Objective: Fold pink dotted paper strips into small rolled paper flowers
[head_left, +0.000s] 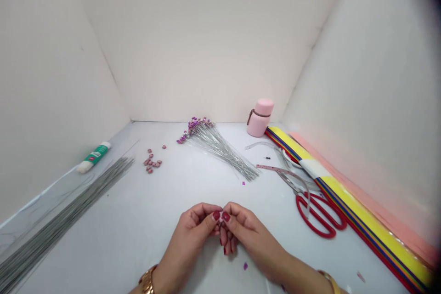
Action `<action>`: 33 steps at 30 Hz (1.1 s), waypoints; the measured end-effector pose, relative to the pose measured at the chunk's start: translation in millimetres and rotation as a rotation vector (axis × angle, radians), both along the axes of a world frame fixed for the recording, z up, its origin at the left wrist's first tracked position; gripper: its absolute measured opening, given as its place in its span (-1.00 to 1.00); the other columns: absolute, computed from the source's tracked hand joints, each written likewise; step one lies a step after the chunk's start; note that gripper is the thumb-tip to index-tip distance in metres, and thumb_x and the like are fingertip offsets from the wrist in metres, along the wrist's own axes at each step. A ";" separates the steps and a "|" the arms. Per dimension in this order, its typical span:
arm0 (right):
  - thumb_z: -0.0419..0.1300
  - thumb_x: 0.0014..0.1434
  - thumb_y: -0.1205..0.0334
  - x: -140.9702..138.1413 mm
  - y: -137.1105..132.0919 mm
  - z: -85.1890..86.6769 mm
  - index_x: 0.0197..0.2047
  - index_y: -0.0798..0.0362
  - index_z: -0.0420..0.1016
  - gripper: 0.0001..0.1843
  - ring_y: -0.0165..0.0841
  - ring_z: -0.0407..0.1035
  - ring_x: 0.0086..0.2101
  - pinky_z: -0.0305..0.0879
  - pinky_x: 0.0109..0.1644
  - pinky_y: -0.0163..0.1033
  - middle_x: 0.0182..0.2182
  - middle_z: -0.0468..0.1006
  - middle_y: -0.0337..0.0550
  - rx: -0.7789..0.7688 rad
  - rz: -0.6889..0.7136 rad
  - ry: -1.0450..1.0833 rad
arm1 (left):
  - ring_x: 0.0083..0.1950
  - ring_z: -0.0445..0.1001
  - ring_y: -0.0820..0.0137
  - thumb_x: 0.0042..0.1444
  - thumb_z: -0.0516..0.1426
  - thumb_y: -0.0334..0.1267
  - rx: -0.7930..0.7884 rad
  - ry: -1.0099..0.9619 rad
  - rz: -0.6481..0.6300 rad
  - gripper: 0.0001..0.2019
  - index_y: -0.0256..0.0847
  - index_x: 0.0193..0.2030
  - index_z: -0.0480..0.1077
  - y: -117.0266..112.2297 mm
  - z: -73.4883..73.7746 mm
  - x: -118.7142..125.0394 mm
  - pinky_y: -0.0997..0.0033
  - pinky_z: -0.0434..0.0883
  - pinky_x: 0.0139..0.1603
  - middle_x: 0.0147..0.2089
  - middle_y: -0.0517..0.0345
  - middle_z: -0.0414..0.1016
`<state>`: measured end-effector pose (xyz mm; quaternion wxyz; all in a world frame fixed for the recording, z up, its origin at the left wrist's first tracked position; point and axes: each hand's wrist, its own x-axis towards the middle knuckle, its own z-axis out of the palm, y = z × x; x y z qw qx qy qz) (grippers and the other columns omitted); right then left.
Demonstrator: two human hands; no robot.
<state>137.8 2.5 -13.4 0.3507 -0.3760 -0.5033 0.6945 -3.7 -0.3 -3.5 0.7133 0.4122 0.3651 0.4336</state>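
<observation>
A loose sheaf of long, thin grey wires (65,216) lies at far left on a white work surface (138,220), below a white-and-green glue stick (93,157), with small crumpled pink-and-purple paper pieces (150,161) scattered nearby. Toward the centre, the person's left hand (188,239), a gold wristwatch (147,281) at its wrist, and right hand (251,239), a gold bangle (330,282) at its wrist, meet above the surface, both closed in a firm pinch on a small pale scrap (221,217), mostly hidden by the red-painted fingertips (216,215). The scrap sits between the two pinching hands, held off the surface. It looks light, soft and easily creased, likely best held by its edges between fingertip and thumb. A tiny purple scrap (245,266) lies just below the right hand. Beyond, a fan of silver wire stems (220,151) tipped with purple blooms stands out ahead of the hands, near a pink bottle (260,117). At right lie red-handled scissors (319,216) beside long strips of yellow, blue and red paper (372,220).
</observation>
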 end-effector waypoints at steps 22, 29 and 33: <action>0.04 0.12 -0.01 1.9 3.9 1.0 -0.43 0.11 0.22 -0.67 -0.56 0.19 -0.67 0.06 -0.57 -0.45 -0.66 0.34 -0.34 0.026 -0.052 -0.013 | -0.38 0.42 0.33 0.00 0.15 -0.22 0.024 0.193 0.064 -0.78 -0.32 -0.26 0.43 -0.6 1.2 -4.4 0.36 0.32 -0.27 -0.47 0.07 0.50; 0.03 0.16 0.07 1.2 0.4 1.7 -0.37 0.09 0.24 -0.76 -0.53 0.23 -0.60 0.14 -0.51 -0.41 -0.55 0.37 -0.29 0.115 -0.054 -0.094 | -0.42 0.40 0.40 0.02 0.13 -0.28 -0.030 0.143 0.129 -0.85 -0.32 -0.29 0.43 -0.6 2.4 -2.3 0.42 0.31 -0.31 -0.50 0.14 0.47; 0.02 0.17 0.17 3.4 -0.9 2.9 -0.32 0.08 0.32 -0.84 -0.46 0.28 -0.49 0.22 -0.40 -0.36 -0.47 0.43 -0.23 0.345 -0.094 -0.278 | -0.39 0.38 0.45 -0.02 0.16 -0.29 -0.091 0.189 0.195 -0.87 -0.29 -0.33 0.44 -1.2 3.1 -3.0 0.50 0.30 -0.29 -0.46 0.16 0.47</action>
